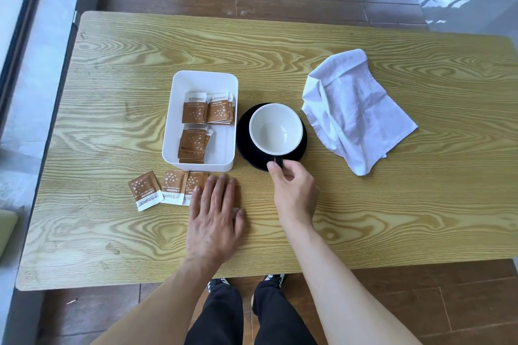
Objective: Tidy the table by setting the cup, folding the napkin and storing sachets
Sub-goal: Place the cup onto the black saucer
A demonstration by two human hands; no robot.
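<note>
Wooden table, seen from above, with both hands working at its near middle. Beyond and to the outer side of the right hand lies the crumpled white napkin, unfolded, its long axis running from far-inner to near-outer. Directly beyond the left hand stands the white box, long axis pointing away from the person, partly filled with sachets. Just past the right hand's fingertips sits the dark saucer, carrying the upright, empty white cup. The right thumb and forefinger are pinched on the cup's dark handle, which points toward the person. The left hand lies flat, fingers spread, pressing on loose sachets; others trail outward from it. The left hand is plainly the nearer to both sachets and box, so the storing move probably runs straight forward from it.
</note>
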